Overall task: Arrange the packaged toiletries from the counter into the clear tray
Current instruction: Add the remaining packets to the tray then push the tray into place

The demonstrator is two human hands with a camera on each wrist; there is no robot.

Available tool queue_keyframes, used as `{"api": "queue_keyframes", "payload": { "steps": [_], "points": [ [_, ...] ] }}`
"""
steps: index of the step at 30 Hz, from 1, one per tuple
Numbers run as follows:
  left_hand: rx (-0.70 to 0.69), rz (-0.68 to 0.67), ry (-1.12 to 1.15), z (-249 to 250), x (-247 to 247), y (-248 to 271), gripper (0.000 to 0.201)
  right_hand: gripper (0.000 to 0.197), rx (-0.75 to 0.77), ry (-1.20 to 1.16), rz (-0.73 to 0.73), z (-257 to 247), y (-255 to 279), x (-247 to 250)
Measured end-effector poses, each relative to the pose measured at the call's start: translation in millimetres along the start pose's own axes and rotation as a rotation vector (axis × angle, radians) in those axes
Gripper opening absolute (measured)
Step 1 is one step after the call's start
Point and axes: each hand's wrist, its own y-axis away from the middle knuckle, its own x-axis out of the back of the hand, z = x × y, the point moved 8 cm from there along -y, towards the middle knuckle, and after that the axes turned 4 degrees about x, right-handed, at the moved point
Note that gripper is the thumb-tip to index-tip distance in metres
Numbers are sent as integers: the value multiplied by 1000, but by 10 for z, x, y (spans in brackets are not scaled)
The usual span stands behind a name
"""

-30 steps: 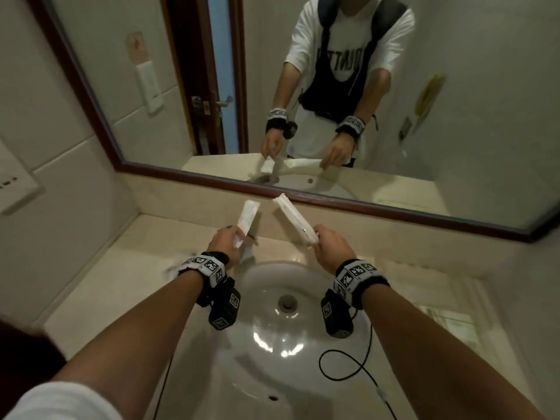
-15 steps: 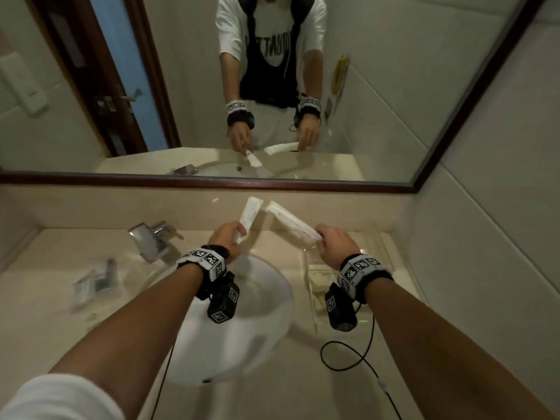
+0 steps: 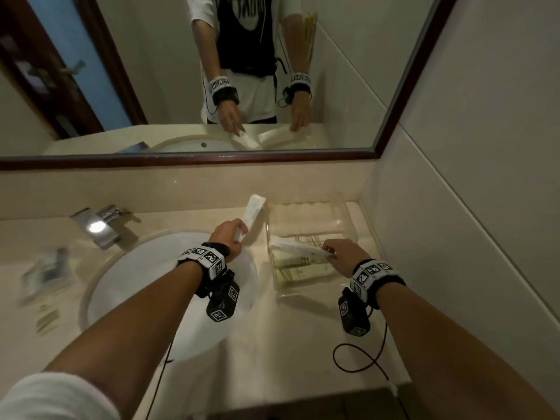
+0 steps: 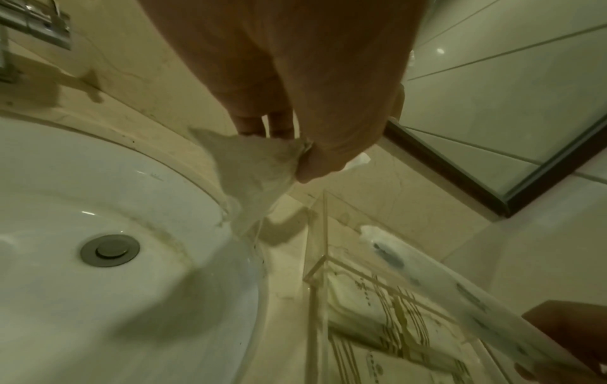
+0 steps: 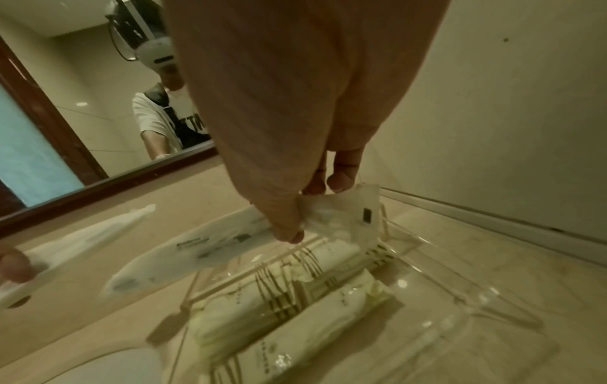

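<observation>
While two packets already lie in the clear tray [image 3: 348, 213], right hand [image 3: 345, 256] pinches a long packet [image 3: 298, 249] above it; left hand [image 3: 227, 237] pinches a short packet [image 3: 253, 212]; more wait far left [image 3: 48, 268].

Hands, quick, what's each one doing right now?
Left hand: holding a white sachet over the counter beside the sink.
Right hand: pinching a long white packet over the clear tray.
</observation>
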Motion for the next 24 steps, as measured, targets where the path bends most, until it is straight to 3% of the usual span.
{"api": "queue_keyframes", "payload": {
  "steps": [11, 17, 24],
  "points": [
    [24, -61, -30, -30, -314, -81, 35, 21, -44, 31, -139, 408, 50, -458],
    [17, -76, -47, -19, -400, -67, 36, 17, -36, 90, -258, 451, -28, -655],
    [45, -80, -74, -56, -435, -74, 36, 30, -39, 266, -348, 418, -82, -797]
  ]
}}
